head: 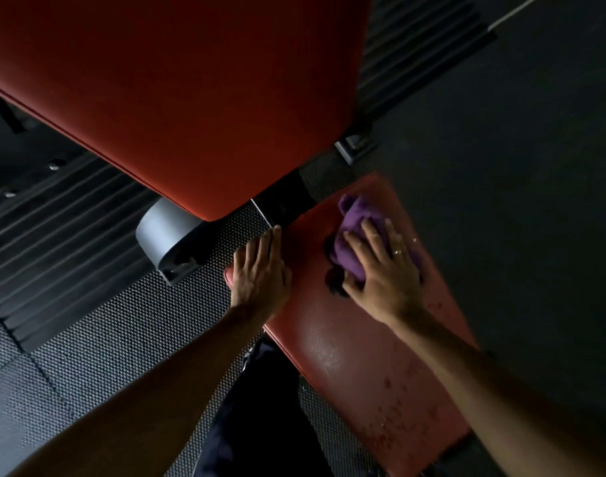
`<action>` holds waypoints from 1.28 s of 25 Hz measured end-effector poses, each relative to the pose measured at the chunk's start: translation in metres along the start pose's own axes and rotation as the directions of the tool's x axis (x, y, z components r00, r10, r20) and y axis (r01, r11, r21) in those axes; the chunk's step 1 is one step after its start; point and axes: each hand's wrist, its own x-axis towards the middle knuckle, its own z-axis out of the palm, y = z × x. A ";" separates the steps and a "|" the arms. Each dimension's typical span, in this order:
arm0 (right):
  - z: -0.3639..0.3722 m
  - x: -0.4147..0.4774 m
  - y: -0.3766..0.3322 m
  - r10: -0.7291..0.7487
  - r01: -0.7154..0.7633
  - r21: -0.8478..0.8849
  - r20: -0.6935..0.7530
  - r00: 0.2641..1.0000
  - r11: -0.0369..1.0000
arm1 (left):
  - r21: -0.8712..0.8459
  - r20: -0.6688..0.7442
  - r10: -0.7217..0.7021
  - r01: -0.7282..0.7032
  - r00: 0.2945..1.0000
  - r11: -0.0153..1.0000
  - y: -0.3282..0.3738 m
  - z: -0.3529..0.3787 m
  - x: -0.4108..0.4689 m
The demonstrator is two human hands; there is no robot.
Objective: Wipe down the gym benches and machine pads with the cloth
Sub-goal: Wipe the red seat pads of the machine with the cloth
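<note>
Head camera: I see my right hand (381, 270) lying flat with fingers spread. It presses the purple cloth (353, 228) onto the far end of the red seat pad (346, 356) to rub it clean. My left hand (260, 273) is flat too and holds nothing. It rests on the pad's left edge, I think to steady me. The near end looks spotty, so both hands have more to do.

left hand (260, 270) flat, right hand (381, 270) spread, pressing down
</note>
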 end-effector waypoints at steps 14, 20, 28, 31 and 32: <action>-0.008 -0.024 0.074 0.146 -0.151 0.170 0.043 0.988 0.974 | -0.036 0.009 0.169 -0.168 0.986 0.985 0.073 0.015 0.068; 0.000 0.080 0.067 0.330 -0.345 0.298 0.101 0.938 0.890 | 0.089 0.082 0.143 -0.150 0.986 0.985 0.091 0.029 0.084; -0.005 -0.053 0.096 0.457 -0.460 0.319 0.089 0.885 0.828 | 0.099 0.169 0.089 -0.107 0.982 0.989 0.097 0.022 0.083; 0.002 -0.065 0.089 0.573 -0.571 0.285 0.085 0.815 0.770 | 0.082 0.134 0.099 -0.111 0.986 0.990 0.097 0.022 0.083; 0.006 -0.048 0.080 0.605 -0.589 0.291 0.042 0.795 0.754 | 0.083 0.119 0.106 -0.116 0.987 0.990 0.097 0.023 0.083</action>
